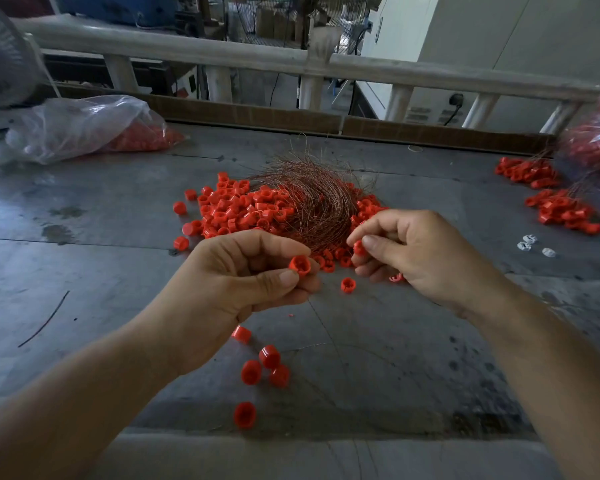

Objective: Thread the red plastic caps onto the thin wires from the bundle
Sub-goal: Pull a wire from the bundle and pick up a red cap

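left hand [243, 275] pinches one red cap [300, 265]; right hand [416, 254] pinches another cap [359, 248], near the wire bundle [312, 199].

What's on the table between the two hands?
Loose red caps lie on the table between the left hand and right hand, seen in the head view.

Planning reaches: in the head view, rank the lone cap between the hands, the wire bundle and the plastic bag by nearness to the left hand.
1. Lone cap, just right of the left hand.
2. Wire bundle, ahead.
3. Plastic bag, far back left.
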